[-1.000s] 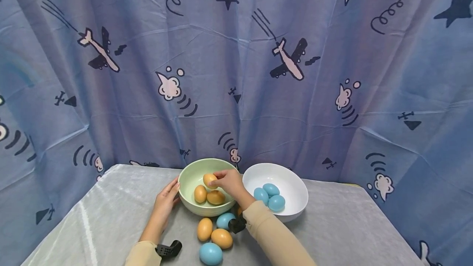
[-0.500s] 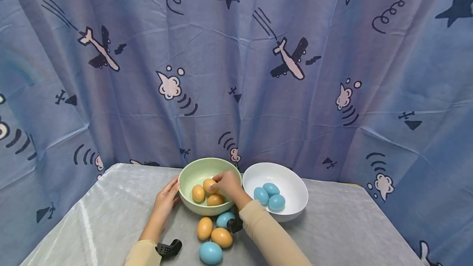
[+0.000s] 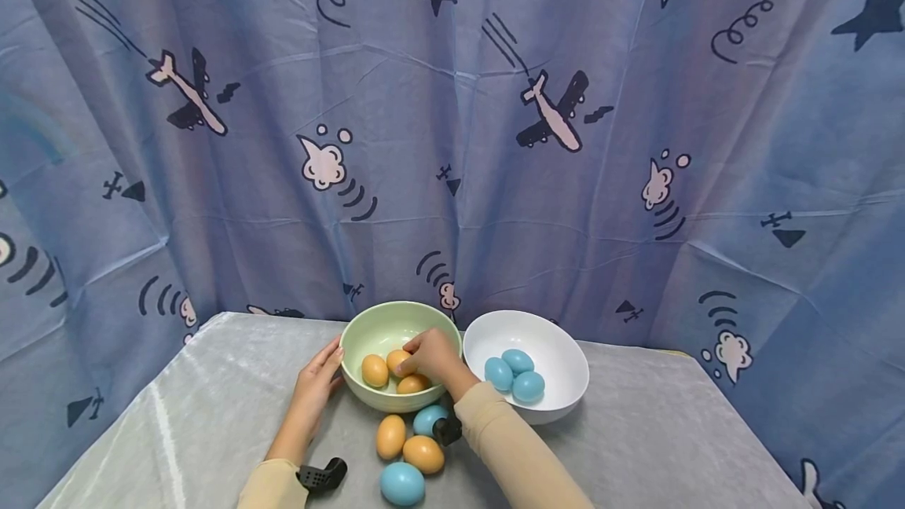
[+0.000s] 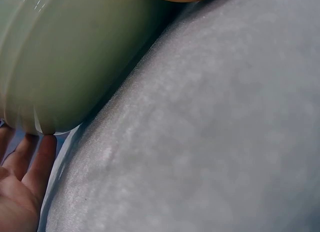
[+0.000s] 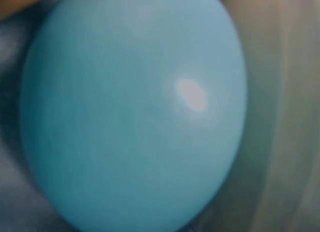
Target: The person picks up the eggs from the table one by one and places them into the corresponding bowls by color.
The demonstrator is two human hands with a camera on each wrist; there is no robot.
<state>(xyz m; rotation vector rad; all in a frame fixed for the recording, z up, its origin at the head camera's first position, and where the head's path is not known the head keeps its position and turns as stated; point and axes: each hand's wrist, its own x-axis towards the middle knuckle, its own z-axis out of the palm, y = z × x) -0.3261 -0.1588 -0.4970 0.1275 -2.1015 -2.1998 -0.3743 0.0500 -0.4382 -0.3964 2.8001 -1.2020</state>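
Observation:
In the head view, my right hand (image 3: 434,356) reaches into the green bowl (image 3: 360,330) and pinches a yellow-orange egg (image 3: 397,362) between thumb and fingers. Two more such eggs lie beside it, a left egg (image 3: 375,371) and a right egg (image 3: 412,384). My left hand (image 3: 316,379) rests against the bowl's left side, fingers fairly straight. The left wrist view has its fingertips (image 4: 47,142) touching the green wall (image 4: 65,67). A blue egg (image 5: 135,112) fills most of the right wrist view.
A white bowl (image 3: 566,399) with three blue eggs (image 3: 518,360) stands right of the green one. On the grey cloth in front lie a blue egg (image 3: 403,484), another blue egg (image 3: 428,419) and two yellow-orange eggs (image 3: 423,454). A patterned blue curtain (image 3: 396,140) hangs behind.
My right hand has lowered the pinched egg further into the green bowl, towards the viewer. The left egg in the bowl has shifted a little left. My left hand stays at the bowl.

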